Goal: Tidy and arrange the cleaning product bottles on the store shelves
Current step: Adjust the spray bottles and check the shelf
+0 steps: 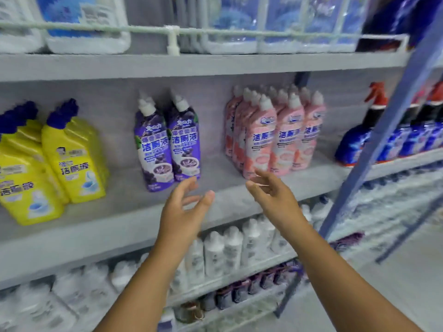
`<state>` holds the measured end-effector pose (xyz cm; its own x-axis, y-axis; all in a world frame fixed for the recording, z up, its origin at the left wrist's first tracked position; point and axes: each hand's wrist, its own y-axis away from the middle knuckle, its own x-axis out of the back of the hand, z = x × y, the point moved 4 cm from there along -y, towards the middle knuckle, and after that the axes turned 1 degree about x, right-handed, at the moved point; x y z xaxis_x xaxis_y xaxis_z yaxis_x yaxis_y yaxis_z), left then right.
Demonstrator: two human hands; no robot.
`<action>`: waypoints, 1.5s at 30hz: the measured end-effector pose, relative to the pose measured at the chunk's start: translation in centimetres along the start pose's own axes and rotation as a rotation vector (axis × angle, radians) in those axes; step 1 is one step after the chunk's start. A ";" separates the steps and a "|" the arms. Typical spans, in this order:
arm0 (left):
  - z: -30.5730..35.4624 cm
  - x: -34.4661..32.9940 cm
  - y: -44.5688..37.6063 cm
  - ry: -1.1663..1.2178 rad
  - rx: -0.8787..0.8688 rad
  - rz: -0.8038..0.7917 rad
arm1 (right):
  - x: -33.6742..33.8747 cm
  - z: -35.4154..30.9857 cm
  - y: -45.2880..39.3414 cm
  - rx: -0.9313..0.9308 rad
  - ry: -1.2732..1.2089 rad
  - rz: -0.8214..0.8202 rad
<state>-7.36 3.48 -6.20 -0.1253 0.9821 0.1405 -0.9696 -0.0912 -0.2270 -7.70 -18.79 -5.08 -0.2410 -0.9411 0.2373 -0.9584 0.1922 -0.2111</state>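
Two purple toilet-cleaner bottles point(167, 142) stand side by side on the middle grey shelf point(134, 216). To their right is a tight group of several pink bottles point(273, 133). Yellow bottles with blue caps point(72, 154) lean at the left. My left hand point(184, 209) hovers in front of the shelf just below the purple bottles, fingers relaxed, holding nothing. My right hand point(271, 190) reaches toward the base of the front pink bottles with fingers spread; whether it touches them is unclear.
Blue spray bottles with red triggers point(374, 133) stand at the far right behind a slanted blue upright point(383, 130). White jugs and blue refill bags fill the wire-fronted top shelf point(172, 29). White bottles point(223, 250) crowd the lower shelf, dark bottles below those.
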 end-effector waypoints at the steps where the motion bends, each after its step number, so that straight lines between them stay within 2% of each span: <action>1: 0.7 -3.7 1.0 0.000 0.013 -0.037 | 4.0 0.8 0.7 -0.014 0.017 0.014; 5: 4.5 -17.8 4.9 -0.008 0.041 -0.191 | 18.7 3.6 2.9 -0.107 0.049 0.092; 8: 6.5 -24.6 6.3 0.038 0.053 -0.287 | 24.7 4.0 2.8 -0.127 0.071 0.114; 11: 8.6 -32.6 6.7 0.054 0.049 -0.341 | 31.9 5.2 1.0 -0.122 0.048 0.214; 16: 9.9 -43.6 5.5 0.133 0.034 -0.429 | 39.3 7.9 -3.9 -0.095 0.084 0.277; 20: 10.1 -50.6 1.2 0.140 -0.077 -0.348 | 44.1 8.9 -9.5 -0.072 0.135 0.303; 26: 11.5 -56.0 -3.8 -0.022 -0.172 -0.119 | 49.8 9.4 -17.7 -0.046 0.239 0.287; 30: 12.8 -58.1 -7.2 -0.075 -0.167 0.058 | 52.5 9.9 -22.9 0.027 0.313 0.283; 36: 13.1 -59.8 -11.3 -0.152 -0.103 0.220 | 53.7 10.6 -29.1 0.133 0.359 0.074; 41: 12.6 -60.1 -13.4 -0.395 0.075 0.166 | 54.2 11.1 -31.5 0.164 0.347 -0.192; 45: 12.5 -60.2 -12.5 -0.409 0.034 0.275 | 54.6 12.0 -32.3 0.222 0.364 -0.222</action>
<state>9.64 -56.58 0.20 -0.4436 0.7763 0.4479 -0.8943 -0.3502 -0.2786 11.95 -79.72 3.36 -0.1098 -0.7862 0.6081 -0.9465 -0.1040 -0.3054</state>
